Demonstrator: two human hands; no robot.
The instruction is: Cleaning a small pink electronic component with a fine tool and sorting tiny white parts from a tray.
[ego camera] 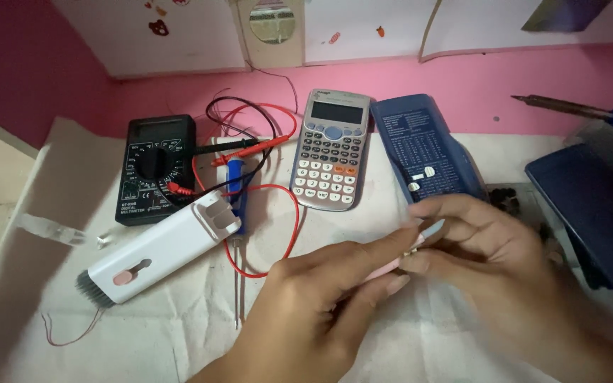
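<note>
Both hands meet just below the grey scientific calculator [331, 159]: left hand [313, 312] and right hand [494, 262] pinch a slim pale pink-and-blue pen-like tool [420, 237], fingers clenched around its ends, seemingly to steady it. Left of the calculator lies a white rectangular plastic cleaning brush [157, 255] with dark bristles, then a black multimeter [154, 170] trailing glossy red and black leads. Right of it rests a blue hard cover [427, 152] on the cloth-draped worktop [179, 333].
</note>
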